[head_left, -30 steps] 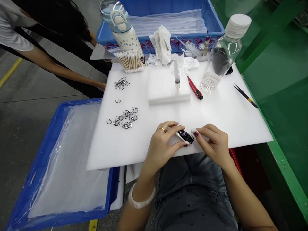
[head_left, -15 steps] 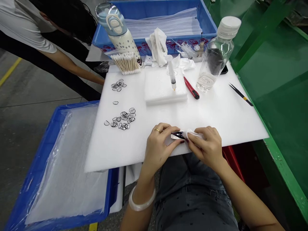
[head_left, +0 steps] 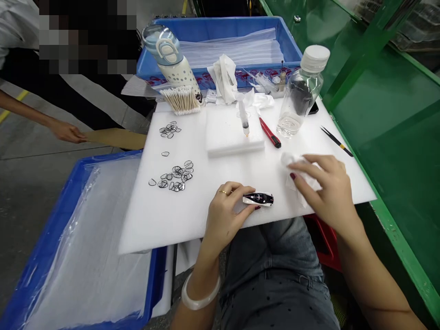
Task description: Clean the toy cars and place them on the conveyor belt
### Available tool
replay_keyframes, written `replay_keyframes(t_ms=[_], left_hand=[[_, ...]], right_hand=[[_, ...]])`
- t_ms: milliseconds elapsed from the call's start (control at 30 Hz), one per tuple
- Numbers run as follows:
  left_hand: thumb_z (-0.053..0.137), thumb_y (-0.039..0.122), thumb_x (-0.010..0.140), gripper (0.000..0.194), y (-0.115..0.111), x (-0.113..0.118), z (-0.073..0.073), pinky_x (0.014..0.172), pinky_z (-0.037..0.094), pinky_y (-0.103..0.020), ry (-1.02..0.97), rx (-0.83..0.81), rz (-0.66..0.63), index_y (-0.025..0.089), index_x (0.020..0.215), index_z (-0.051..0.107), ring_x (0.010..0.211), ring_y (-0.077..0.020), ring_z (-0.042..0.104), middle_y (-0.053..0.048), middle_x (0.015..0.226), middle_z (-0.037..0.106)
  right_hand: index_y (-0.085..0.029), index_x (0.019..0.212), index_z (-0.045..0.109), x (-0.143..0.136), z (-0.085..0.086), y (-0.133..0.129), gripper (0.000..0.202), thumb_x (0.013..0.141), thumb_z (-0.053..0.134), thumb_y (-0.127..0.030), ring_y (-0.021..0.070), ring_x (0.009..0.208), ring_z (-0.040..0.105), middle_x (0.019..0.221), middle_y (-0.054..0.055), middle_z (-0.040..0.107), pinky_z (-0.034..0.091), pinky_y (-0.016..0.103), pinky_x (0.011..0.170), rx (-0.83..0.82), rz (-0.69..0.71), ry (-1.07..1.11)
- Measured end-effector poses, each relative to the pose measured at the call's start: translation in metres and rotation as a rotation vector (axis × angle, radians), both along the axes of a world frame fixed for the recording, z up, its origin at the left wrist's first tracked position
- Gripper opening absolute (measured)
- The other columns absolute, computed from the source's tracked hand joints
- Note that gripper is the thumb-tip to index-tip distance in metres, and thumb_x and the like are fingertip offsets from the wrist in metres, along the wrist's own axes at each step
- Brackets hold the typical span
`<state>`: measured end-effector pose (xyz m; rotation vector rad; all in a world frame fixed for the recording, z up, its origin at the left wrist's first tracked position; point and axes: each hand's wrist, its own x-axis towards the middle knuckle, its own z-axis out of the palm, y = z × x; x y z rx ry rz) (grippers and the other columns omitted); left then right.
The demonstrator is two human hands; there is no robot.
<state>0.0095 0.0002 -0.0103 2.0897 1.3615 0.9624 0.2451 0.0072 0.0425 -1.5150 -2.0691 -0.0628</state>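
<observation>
My left hand [head_left: 223, 213] pinches a small black and white model car [head_left: 261, 199] between thumb and fingers, low over the near edge of the white foam board [head_left: 220, 172]. The car's glossy black top faces up. To the right, my right hand [head_left: 332, 190] is over a crumpled white tissue [head_left: 288, 160], its fingers apart and slightly blurred. The tissue is partly hidden behind those fingers. Farther off on the board are a syringe [head_left: 244, 120] on a foam block [head_left: 220, 133], a red utility knife [head_left: 270, 133] and tweezers [head_left: 337, 141].
Several thin black-edged rings [head_left: 177, 173] lie at left. Behind stand cotton swabs [head_left: 181, 100], a flask [head_left: 172, 59], a clear bottle [head_left: 299, 101] and a blue bin [head_left: 213, 23]. Another person's hand [head_left: 67, 131] holds a tan sheet above a blue tray [head_left: 74, 176].
My right hand has moved away from the car to the right with the tissue, and its fingers have spread. The car is now uncovered in my left hand. The co-worker's hand has come into view.
</observation>
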Motion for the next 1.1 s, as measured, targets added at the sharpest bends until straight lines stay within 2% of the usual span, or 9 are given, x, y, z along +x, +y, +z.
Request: replay_keyframes(t_ms=[267, 333, 467, 567, 667, 767, 867, 967, 1100], left_hand=[[0.075, 0.027, 0.082, 0.024, 0.000, -0.001, 0.000, 0.082, 0.054, -0.037, 0.000, 0.002, -0.004, 0.025, 0.105, 0.069, 0.094, -0.0216, 0.062, -0.004, 0.098, 0.062], [0.076, 0.026, 0.081, 0.024, 0.000, 0.000, 0.000, 0.081, 0.054, -0.036, 0.004, 0.006, 0.000, 0.024, 0.104, 0.069, 0.094, -0.0212, 0.061, -0.004, 0.098, 0.062], [0.078, 0.022, 0.079, 0.027, 0.000, 0.001, 0.000, 0.082, 0.053, -0.035, 0.003, -0.004, 0.008, 0.024, 0.104, 0.068, 0.094, -0.0204, 0.061, -0.003, 0.098, 0.062], [0.078, 0.020, 0.078, 0.027, -0.001, 0.001, 0.001, 0.081, 0.053, -0.035, -0.003, -0.020, 0.006, 0.023, 0.104, 0.068, 0.093, -0.0200, 0.061, -0.003, 0.098, 0.061], [0.078, 0.019, 0.078, 0.028, -0.001, 0.001, 0.002, 0.080, 0.053, -0.034, -0.005, -0.034, 0.007, 0.024, 0.104, 0.068, 0.092, -0.0203, 0.061, -0.003, 0.098, 0.061], [0.077, 0.018, 0.079, 0.029, -0.001, 0.001, 0.003, 0.082, 0.053, -0.035, -0.011, -0.031, 0.001, 0.023, 0.105, 0.067, 0.094, -0.0206, 0.060, -0.004, 0.099, 0.061], [0.077, 0.018, 0.079, 0.028, -0.001, 0.001, 0.002, 0.082, 0.052, -0.035, -0.016, -0.021, -0.012, 0.023, 0.106, 0.067, 0.094, -0.0203, 0.060, -0.004, 0.100, 0.060], [0.077, 0.018, 0.079, 0.029, -0.001, 0.001, 0.001, 0.083, 0.052, -0.035, -0.015, -0.025, -0.003, 0.022, 0.106, 0.067, 0.094, -0.0201, 0.059, -0.003, 0.100, 0.060], [0.076, 0.017, 0.080, 0.028, -0.001, 0.001, 0.001, 0.083, 0.051, -0.034, -0.010, -0.017, -0.001, 0.022, 0.107, 0.067, 0.095, -0.0197, 0.059, -0.003, 0.100, 0.060]], right_hand=[[-0.024, 0.121, 0.062, -0.016, -0.032, -0.024, 0.028, 0.094, 0.057, -0.019, 0.0255, 0.094, 0.066, 0.108, 0.006, 0.072, 0.038, 0.052, 0.099, -0.040, 0.080, 0.108], [-0.024, 0.125, 0.062, 0.001, -0.023, -0.013, 0.033, 0.093, 0.057, -0.019, 0.0243, 0.092, 0.068, 0.111, 0.006, 0.072, 0.047, 0.048, 0.094, -0.077, 0.038, 0.201], [-0.027, 0.121, 0.067, 0.020, 0.008, -0.005, 0.031, 0.090, 0.063, -0.024, 0.0313, 0.123, 0.057, 0.139, 0.009, 0.057, 0.048, 0.050, 0.099, -0.013, -0.106, 0.182], [-0.030, 0.106, 0.067, 0.008, 0.011, -0.016, 0.020, 0.090, 0.062, -0.019, 0.0292, 0.104, 0.065, 0.113, 0.006, 0.070, 0.049, 0.050, 0.094, 0.096, -0.041, 0.209], [-0.028, 0.093, 0.062, 0.002, -0.009, -0.018, 0.011, 0.090, 0.062, -0.018, 0.0251, 0.079, 0.068, 0.085, 0.001, 0.072, 0.052, 0.046, 0.080, -0.010, 0.048, 0.230], [-0.026, 0.086, 0.052, 0.020, -0.021, 0.002, 0.022, 0.081, 0.073, -0.023, 0.0243, 0.069, 0.068, 0.075, 0.001, 0.067, 0.053, 0.041, 0.069, 0.029, -0.201, 0.468], [-0.026, 0.093, 0.048, 0.046, -0.012, 0.030, 0.039, 0.071, 0.081, -0.021, 0.0247, 0.068, 0.069, 0.070, -0.001, 0.061, 0.055, 0.039, 0.066, 0.243, -0.304, 0.715], [-0.025, 0.097, 0.058, 0.054, 0.003, 0.040, 0.022, 0.080, 0.073, -0.026, 0.0274, 0.084, 0.069, 0.086, 0.005, 0.067, 0.056, 0.043, 0.073, 0.257, -0.226, 0.466], [-0.023, 0.102, 0.066, 0.029, -0.001, 0.010, 0.014, 0.091, 0.060, -0.028, 0.0303, 0.104, 0.064, 0.112, 0.008, 0.069, 0.050, 0.051, 0.087, 0.123, -0.087, 0.087]])
